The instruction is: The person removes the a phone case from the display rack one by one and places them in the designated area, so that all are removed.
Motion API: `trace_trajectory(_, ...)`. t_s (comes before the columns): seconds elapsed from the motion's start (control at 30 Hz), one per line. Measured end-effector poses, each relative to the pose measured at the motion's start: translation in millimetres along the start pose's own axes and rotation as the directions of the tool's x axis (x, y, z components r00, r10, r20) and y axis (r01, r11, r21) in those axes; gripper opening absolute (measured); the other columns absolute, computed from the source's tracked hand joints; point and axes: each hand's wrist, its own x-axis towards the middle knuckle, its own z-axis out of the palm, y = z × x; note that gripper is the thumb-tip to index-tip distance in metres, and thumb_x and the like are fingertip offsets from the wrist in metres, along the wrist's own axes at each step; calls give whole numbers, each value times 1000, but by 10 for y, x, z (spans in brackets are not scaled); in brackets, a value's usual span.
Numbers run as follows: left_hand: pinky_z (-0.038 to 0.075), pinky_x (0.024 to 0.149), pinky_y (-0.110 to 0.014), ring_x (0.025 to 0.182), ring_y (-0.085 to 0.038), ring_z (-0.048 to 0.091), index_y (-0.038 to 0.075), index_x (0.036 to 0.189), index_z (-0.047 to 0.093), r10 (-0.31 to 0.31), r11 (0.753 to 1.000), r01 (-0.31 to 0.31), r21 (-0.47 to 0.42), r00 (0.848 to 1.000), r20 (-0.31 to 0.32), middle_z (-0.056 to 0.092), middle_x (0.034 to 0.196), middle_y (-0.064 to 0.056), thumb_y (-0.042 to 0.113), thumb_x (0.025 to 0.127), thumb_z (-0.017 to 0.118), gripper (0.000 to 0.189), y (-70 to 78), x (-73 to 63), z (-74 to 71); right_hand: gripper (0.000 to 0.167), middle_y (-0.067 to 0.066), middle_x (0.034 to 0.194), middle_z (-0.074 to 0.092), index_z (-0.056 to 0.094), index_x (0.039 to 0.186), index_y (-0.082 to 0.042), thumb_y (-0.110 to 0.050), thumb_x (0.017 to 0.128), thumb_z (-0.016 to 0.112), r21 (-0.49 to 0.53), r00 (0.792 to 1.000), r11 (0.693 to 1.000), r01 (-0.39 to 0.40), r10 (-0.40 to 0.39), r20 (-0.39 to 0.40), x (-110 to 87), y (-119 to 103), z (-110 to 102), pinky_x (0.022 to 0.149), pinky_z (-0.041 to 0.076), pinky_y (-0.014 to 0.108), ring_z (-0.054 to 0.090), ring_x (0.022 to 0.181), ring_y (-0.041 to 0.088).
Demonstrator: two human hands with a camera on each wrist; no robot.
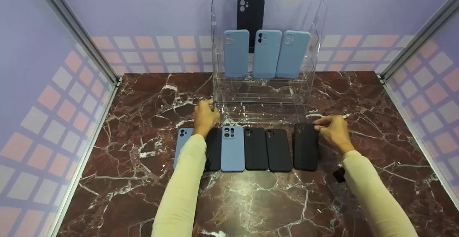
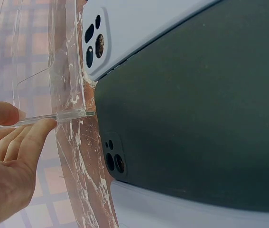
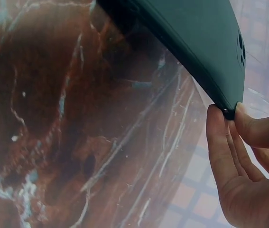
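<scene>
My left hand (image 1: 205,117) pinches the left side panel of a clear tiered stand (image 1: 261,104); in the left wrist view thumb and fingers lie on either face of that clear panel (image 2: 70,115). With thumb and fingertips my right hand (image 1: 333,129) pinches the top right corner of a black phone case (image 1: 306,147), the rightmost in a row. The right wrist view shows this black case (image 3: 205,47) tilted, its corner between the fingertips. Along the row lie a blue case (image 1: 233,154), several black cases (image 1: 279,151) and another blue case (image 1: 182,140), partly behind my left sleeve.
On the stand's upper tiers lean three light blue cases (image 1: 236,54), with a black case (image 1: 251,14) behind them. A small black piece (image 1: 339,175) lies beside my right sleeve. Patterned walls (image 1: 150,50) enclose the marbled tabletop (image 1: 251,204).
</scene>
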Motion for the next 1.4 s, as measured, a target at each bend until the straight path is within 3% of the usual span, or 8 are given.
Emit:
trace_trajectory(0.1,47,99,-49,114,-36,66,10,130,70,5,1000,-5,2,1000,0,75,113,-10,6,88,66,42,0,1,-2,15,25,96,74,77,100,6,-1,87,76,9,1000,1000,-3,3,0,17,18,27,56,47,16,64,62,9)
trace_trajectory(0.2,47,99,-49,114,-37,65,10,129,70,7,1000,-7,0,1000,-2,75,114,-10,7,87,66,42,-2,2,-6,14,23,93,74,77,98,6,-1,86,76,5,1000,1000,-9,9,1,31,22,55,56,47,16,61,61,5)
trace_trajectory(0.53,47,98,-50,112,-36,66,10,131,69,1,1000,-1,-11,1000,11,75,113,-10,6,87,66,44,-9,-1,-9,13,22,95,75,78,97,4,-4,86,77,-32,999,999,-37,37,16,72,6,136,60,48,22,64,69,17)
trace_trajectory(0.83,49,95,-50,109,-36,68,10,128,71,33,999,-33,39,999,-17,77,106,-10,9,89,66,39,-2,0,-8,16,21,89,75,77,97,6,-5,86,77,-22,997,998,-59,60,54,93,10,184,55,48,21,63,59,9)
trace_trajectory(1.4,48,97,-49,112,-35,67,7,129,70,31,999,-31,11,999,-17,76,109,-11,8,89,66,40,-15,3,-3,17,15,79,74,76,96,7,-5,85,77,-7,996,999,-45,45,73,76,25,210,54,48,22,62,56,9)
